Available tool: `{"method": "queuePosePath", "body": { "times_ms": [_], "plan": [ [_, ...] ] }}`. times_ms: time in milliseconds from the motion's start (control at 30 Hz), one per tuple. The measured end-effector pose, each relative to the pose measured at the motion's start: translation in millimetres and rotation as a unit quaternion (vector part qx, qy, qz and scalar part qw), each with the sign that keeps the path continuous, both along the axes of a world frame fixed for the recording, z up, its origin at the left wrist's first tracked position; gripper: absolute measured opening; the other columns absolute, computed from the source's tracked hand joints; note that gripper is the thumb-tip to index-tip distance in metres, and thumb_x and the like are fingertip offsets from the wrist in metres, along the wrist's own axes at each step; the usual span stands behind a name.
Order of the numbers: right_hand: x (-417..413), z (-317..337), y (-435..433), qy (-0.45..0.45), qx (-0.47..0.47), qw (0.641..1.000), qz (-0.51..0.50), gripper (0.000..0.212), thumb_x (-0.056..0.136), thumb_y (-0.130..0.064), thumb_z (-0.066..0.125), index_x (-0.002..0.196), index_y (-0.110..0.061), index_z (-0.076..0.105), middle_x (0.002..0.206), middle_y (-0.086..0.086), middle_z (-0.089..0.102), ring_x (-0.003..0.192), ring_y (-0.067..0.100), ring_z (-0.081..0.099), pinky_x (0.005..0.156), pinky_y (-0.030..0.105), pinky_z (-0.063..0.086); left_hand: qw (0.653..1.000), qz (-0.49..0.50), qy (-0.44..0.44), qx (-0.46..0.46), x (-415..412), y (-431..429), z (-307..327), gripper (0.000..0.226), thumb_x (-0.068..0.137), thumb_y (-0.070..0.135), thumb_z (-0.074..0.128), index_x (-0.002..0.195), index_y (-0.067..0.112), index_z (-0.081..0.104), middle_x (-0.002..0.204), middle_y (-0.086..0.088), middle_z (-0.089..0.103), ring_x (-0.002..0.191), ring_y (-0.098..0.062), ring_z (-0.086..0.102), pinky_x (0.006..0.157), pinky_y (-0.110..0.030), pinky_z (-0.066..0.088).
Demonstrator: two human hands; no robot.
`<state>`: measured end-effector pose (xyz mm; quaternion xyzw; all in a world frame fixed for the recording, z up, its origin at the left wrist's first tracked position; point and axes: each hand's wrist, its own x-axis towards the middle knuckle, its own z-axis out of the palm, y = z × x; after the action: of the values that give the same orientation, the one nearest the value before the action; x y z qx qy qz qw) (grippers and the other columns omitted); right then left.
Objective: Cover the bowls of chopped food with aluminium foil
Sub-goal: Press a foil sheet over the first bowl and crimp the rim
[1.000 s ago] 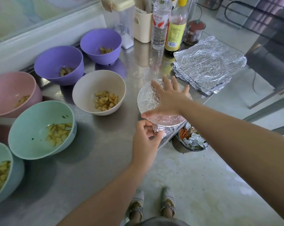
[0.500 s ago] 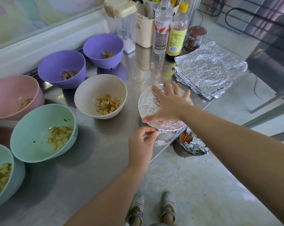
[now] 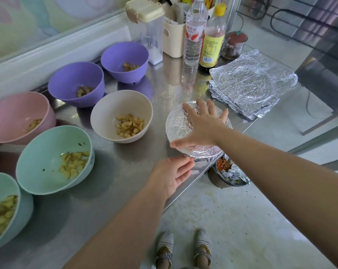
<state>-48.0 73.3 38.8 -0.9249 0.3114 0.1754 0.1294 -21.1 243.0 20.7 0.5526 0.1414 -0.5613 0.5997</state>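
My right hand (image 3: 203, 126) lies flat and open on the covered bowl (image 3: 177, 124), fingers spread across the foil top. My left hand (image 3: 172, 171) is open too, fingers loosely straight, with the tips at the bowl's near rim; I cannot tell whether they touch the foil. The bowl stands at the right edge of the table (image 3: 125, 183), beside the beige bowl (image 3: 106, 115) and near the foil stack (image 3: 253, 82). The foil hides its contents. Left of it, two green bowls (image 3: 47, 162), a pink bowl (image 3: 14, 113) and two purple bowls (image 3: 73, 80) hold chopped food uncovered; the nearest green one is cut off by the frame. A floor bowl (image 3: 232, 174) with crumpled foil is half hidden behind my right forearm.
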Motion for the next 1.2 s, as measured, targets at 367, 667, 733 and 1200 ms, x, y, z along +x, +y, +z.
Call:
{"method": "queuePosePath", "body": {
  "times_ms": [367, 667, 733, 1200],
  "plan": [
    [-1, 0, 1, -0.001, 0.000, 1.000, -0.003, 0.145, 0.047, -0.105, 0.050, 0.158, -0.040, -0.017, 0.167, 0.005, -0.024, 0.152, 0.037, -0.024, 0.110, 0.080, -0.006, 0.971, 0.178, 0.157, 0.018, -14, -12, 22, 0.005, 0.092, -0.004, 0.065, 0.088, -0.003, 0.062, 0.079, -0.012, 0.069, 0.077, -0.018, 0.067, 0.066, -0.029, 0.061],
    [-1, 0, 1, -0.004, 0.002, 1.000, -0.007, 0.145, 0.048, -0.104, 0.052, 0.158, -0.040, -0.016, 0.167, 0.005, -0.024, 0.152, 0.037, -0.024, 0.111, 0.079, -0.006, 0.963, 0.195, 0.184, -0.007, 7, 0, 37, 0.015, 0.103, 0.005, 0.041, 0.110, -0.003, 0.052, 0.127, -0.030, 0.061, 0.123, -0.041, 0.058, 0.104, -0.051, 0.044],
    [0, 0, 1, -0.002, 0.001, 1.000, -0.006, 0.145, 0.048, -0.104, 0.052, 0.158, -0.040, -0.017, 0.167, 0.005, -0.024, 0.152, 0.037, -0.024, 0.111, 0.079, -0.005, 0.954, 0.214, 0.208, -0.014, 13, 0, 41, 0.022, 0.105, 0.009, 0.038, 0.120, -0.003, 0.048, 0.136, -0.034, 0.052, 0.130, -0.046, 0.051, 0.111, -0.054, 0.037],
    [-1, -1, 3, -0.003, -0.009, 1.000, -0.012, 0.147, 0.046, -0.105, 0.051, 0.158, -0.039, -0.017, 0.168, 0.005, -0.022, 0.153, 0.037, -0.022, 0.112, 0.079, -0.003, 0.946, 0.196, 0.253, -0.057, 31, -13, 55, 0.051, 0.104, 0.026, 0.040, 0.137, -0.013, 0.042, 0.146, -0.038, 0.038, 0.142, -0.048, 0.032, 0.119, -0.054, 0.024]
  ]
}}
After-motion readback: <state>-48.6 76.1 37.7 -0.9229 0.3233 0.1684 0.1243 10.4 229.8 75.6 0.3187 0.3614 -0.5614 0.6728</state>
